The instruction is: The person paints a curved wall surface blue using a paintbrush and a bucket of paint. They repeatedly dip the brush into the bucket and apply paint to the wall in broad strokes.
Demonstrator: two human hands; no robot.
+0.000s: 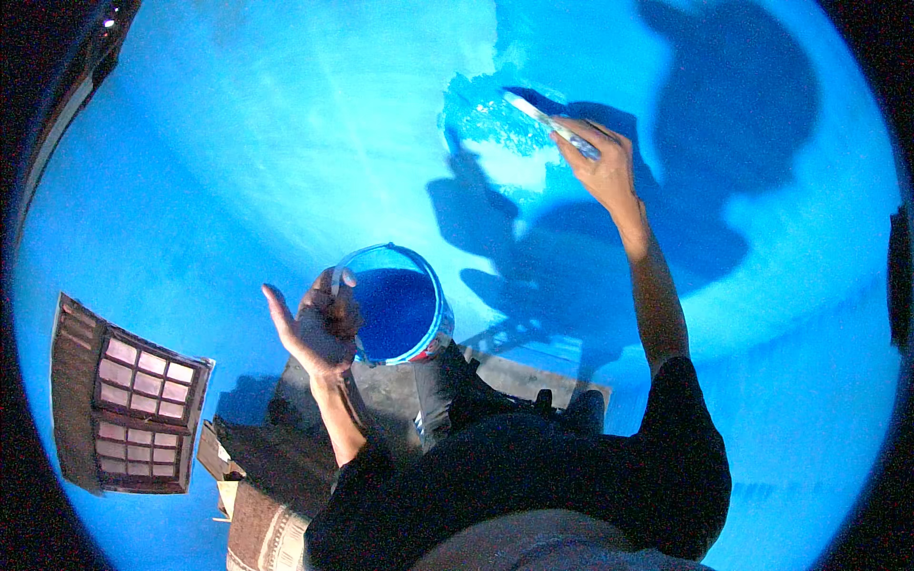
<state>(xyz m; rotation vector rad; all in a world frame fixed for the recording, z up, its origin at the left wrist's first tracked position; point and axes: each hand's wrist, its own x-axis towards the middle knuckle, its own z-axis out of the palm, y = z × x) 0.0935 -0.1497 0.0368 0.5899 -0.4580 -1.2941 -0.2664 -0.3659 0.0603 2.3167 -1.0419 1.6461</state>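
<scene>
In my right hand [600,160] is a paintbrush [543,118] with a pale, paint-marked handle. Its tip is against or very near a blue wall [285,128], beside a patch of darker, wet-looking blue paint [493,114]. My left hand [325,328] holds a round bucket [443,328] at its left rim, thumb spread outward and fingertips over the edge. Dark blue paint [396,307] lies inside the bucket, and a thin handle arches over its mouth. A paler spot [514,168] shows on the wall below the wet patch.
A window with small panes [143,378] is set in the wall at lower left. Below my left arm are a dark surface [285,457] and a patterned cloth [268,532]. Grey floor [385,389] shows beneath the bucket. My shadow falls across the wall at right.
</scene>
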